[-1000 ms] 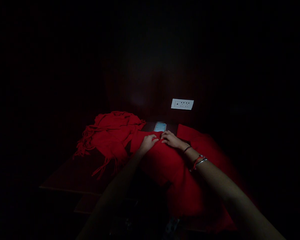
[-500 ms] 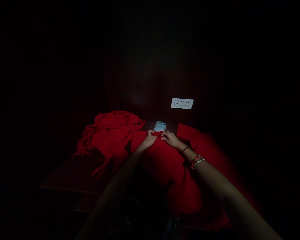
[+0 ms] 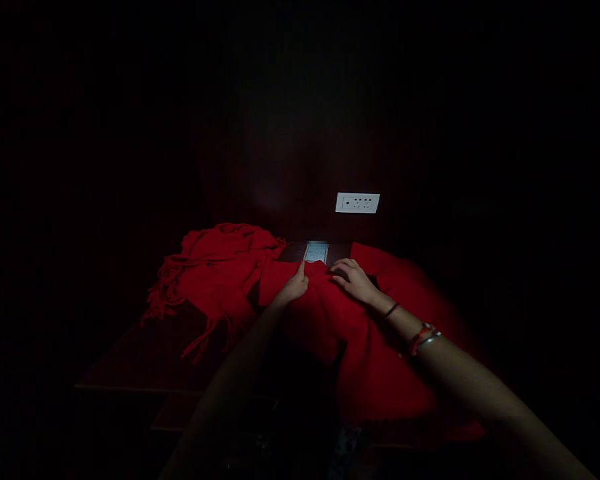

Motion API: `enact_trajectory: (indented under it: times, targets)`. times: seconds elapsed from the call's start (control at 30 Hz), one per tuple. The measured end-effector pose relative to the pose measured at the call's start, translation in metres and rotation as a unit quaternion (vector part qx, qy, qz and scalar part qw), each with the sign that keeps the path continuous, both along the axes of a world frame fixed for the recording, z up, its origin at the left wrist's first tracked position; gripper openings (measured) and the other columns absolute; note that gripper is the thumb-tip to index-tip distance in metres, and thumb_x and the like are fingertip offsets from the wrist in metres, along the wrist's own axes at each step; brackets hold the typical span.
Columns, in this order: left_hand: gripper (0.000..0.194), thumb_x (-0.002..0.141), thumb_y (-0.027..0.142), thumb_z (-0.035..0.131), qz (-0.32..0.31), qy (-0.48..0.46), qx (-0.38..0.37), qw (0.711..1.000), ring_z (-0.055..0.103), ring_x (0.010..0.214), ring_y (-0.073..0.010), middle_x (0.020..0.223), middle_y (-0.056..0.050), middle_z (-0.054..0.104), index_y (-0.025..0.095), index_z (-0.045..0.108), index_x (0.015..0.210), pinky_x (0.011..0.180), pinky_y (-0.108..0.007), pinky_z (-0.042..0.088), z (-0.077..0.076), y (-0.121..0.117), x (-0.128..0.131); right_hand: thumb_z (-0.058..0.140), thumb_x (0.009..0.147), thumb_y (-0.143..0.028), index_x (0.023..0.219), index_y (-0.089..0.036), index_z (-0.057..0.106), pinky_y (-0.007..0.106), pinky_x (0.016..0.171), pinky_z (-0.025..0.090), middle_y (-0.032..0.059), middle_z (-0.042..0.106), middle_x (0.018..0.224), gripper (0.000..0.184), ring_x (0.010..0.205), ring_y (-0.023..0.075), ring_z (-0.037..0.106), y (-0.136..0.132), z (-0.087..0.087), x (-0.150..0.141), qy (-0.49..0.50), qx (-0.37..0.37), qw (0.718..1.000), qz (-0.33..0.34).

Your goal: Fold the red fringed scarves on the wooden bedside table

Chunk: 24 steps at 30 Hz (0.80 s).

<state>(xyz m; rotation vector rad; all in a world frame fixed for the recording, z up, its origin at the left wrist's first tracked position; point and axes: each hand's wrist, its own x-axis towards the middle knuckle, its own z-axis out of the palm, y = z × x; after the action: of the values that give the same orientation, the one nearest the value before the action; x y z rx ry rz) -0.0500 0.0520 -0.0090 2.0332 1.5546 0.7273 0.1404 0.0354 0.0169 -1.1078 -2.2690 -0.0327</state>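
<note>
A smooth red cloth [image 3: 320, 313] lies across the dark table and hangs over its front edge. My left hand [image 3: 296, 287] is at the cloth's far edge, one finger pointing forward and the others curled on the fabric. To its right, my right hand [image 3: 354, 279] rests over the same cloth with bent fingers apart; nothing shows gripped in it. Its wrist carries a dark band, a red thread and a silver bangle. Just beyond my hands lies a phone with a lit screen [image 3: 316, 251].
A crumpled red fringed shawl [image 3: 220, 267] is heaped at the left of the table [image 3: 130, 363]. More red fabric [image 3: 410, 280] spreads on the right. Behind, a white socket plate [image 3: 357, 203] sits on the dark wall. The surroundings are nearly black.
My right hand has let go of its pinch on the cloth and shifted slightly right, its fingers loosening. My left hand stays at the edge with a finger now straightened. The view has moved slightly.
</note>
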Motion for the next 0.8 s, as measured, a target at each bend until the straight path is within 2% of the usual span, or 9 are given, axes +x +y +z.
enact_trajectory:
  times: [0.13, 0.2, 0.27, 0.33, 0.43, 0.53, 0.6, 0.7, 0.8]
  targets:
    - [0.050, 0.082, 0.020, 0.034, 0.025, 0.136, 0.112, 0.984, 0.051, 0.096, -0.0211, 0.105, -0.013, 0.052, 0.015, 0.021, 0.130, 0.081, -0.031, 0.039, 0.004, -0.009, 0.005, 0.044, 0.079, -0.028, 0.083, -0.020, 0.060, 0.035, 0.084, 0.034, 0.0081, 0.050, 0.104, 0.018, 0.099, 0.0193, 0.042, -0.049, 0.003, 0.034, -0.046, 0.017, 0.999, 0.018]
    - [0.045, 0.082, 0.015, 0.034, 0.006, 0.191, 0.157, 0.969, 0.050, 0.098, -0.0199, 0.108, -0.010, 0.050, 0.021, 0.029, 0.127, 0.081, -0.030, 0.038, 0.006, -0.014, 0.008, 0.047, 0.078, -0.033, 0.091, -0.022, 0.059, 0.037, 0.086, 0.032, 0.0080, 0.047, 0.111, 0.021, 0.105, 0.0215, 0.038, -0.067, -0.002, 0.044, -0.110, 0.020, 0.993, 0.037]
    - [0.041, 0.083, 0.012, 0.030, -0.016, 0.235, 0.153, 0.960, 0.052, 0.094, -0.0186, 0.106, -0.009, 0.051, 0.023, 0.035, 0.122, 0.078, -0.028, 0.039, 0.009, -0.018, 0.010, 0.049, 0.076, -0.035, 0.104, -0.023, 0.055, 0.041, 0.087, 0.030, 0.0088, 0.044, 0.117, 0.031, 0.110, 0.0243, 0.033, -0.074, -0.008, 0.046, -0.171, 0.036, 0.984, 0.043]
    - [0.038, 0.085, 0.016, 0.026, -0.009, 0.268, 0.135, 0.954, 0.055, 0.089, -0.0191, 0.101, -0.010, 0.054, 0.022, 0.035, 0.122, 0.074, -0.029, 0.041, 0.014, -0.022, 0.011, 0.048, 0.077, -0.031, 0.106, -0.022, 0.054, 0.044, 0.088, 0.026, 0.0094, 0.044, 0.118, 0.030, 0.112, 0.0254, 0.030, -0.070, -0.011, 0.042, -0.216, 0.060, 0.974, 0.044]
    - [0.043, 0.088, 0.035, 0.019, 0.016, 0.286, 0.123, 0.950, 0.057, 0.084, -0.0225, 0.090, -0.011, 0.059, 0.020, 0.025, 0.128, 0.070, -0.032, 0.041, 0.021, -0.031, 0.014, 0.042, 0.081, -0.023, 0.091, -0.021, 0.060, 0.042, 0.089, 0.025, 0.0079, 0.049, 0.113, 0.021, 0.110, 0.0224, 0.033, -0.054, -0.007, 0.033, -0.236, 0.084, 0.966, 0.057]
    - [0.073, 0.077, 0.061, 0.024, -0.007, 0.285, 0.103, 0.953, 0.057, 0.087, -0.0274, 0.091, -0.015, 0.060, 0.015, 0.012, 0.133, 0.071, -0.035, 0.040, 0.027, -0.045, 0.019, 0.040, 0.082, -0.024, 0.086, -0.018, 0.060, 0.036, 0.085, 0.028, 0.0081, 0.052, 0.105, 0.021, 0.104, 0.0194, 0.037, -0.038, 0.003, 0.024, -0.192, 0.086, 0.977, 0.043]
    - [0.093, 0.066, 0.071, 0.033, -0.038, 0.285, 0.094, 0.953, 0.055, 0.089, -0.0296, 0.093, -0.018, 0.059, 0.012, 0.006, 0.133, 0.073, -0.036, 0.039, 0.027, -0.054, 0.025, 0.039, 0.082, -0.025, 0.088, -0.017, 0.059, 0.034, 0.082, 0.030, 0.0086, 0.052, 0.102, 0.022, 0.100, 0.0188, 0.039, -0.031, 0.007, 0.019, -0.164, 0.080, 0.983, 0.017]
    - [0.099, 0.064, 0.065, 0.044, -0.031, 0.295, 0.119, 0.948, 0.055, 0.090, -0.0303, 0.093, -0.019, 0.059, 0.007, 0.002, 0.133, 0.076, -0.038, 0.038, 0.022, -0.062, 0.033, 0.039, 0.082, -0.026, 0.085, -0.017, 0.058, 0.034, 0.080, 0.031, 0.0088, 0.053, 0.097, 0.021, 0.095, 0.0191, 0.041, -0.024, 0.008, 0.011, -0.164, 0.071, 0.984, -0.003]
    - [0.081, 0.074, 0.041, 0.046, -0.010, 0.303, 0.101, 0.947, 0.057, 0.084, -0.0277, 0.090, -0.019, 0.060, 0.004, 0.005, 0.133, 0.072, -0.033, 0.041, 0.019, -0.058, 0.033, 0.042, 0.081, -0.028, 0.082, -0.017, 0.056, 0.033, 0.076, 0.032, 0.0076, 0.053, 0.089, 0.018, 0.088, 0.0186, 0.042, -0.019, 0.005, 0.004, -0.164, 0.064, 0.984, -0.004]
